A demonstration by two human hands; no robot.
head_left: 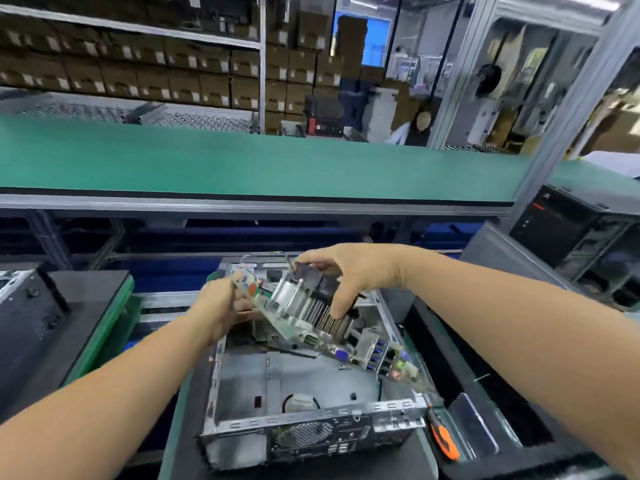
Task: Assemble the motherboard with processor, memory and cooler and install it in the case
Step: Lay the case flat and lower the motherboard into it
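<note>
A green motherboard point(298, 332) with a finned metal cooler point(311, 303) mounted on it hangs tilted above an open grey computer case point(294, 379). Its port end point(384, 358) points down to the right, close to the case's rear corner. My left hand point(218, 306) grips the board's upper left edge. My right hand point(346, 271) curls over the cooler, fingers on its fins and dark fan. The case floor below is bare metal with a round opening point(301, 401). Memory and processor cannot be made out in the blur.
An orange-and-black screwdriver point(443, 436) lies right of the case on a black tray point(491, 393). Another dark case point(52, 323) stands at the left, and one more point(581, 237) at the right. A green conveyor belt point(242, 164) runs behind; a person point(419, 128) is far back.
</note>
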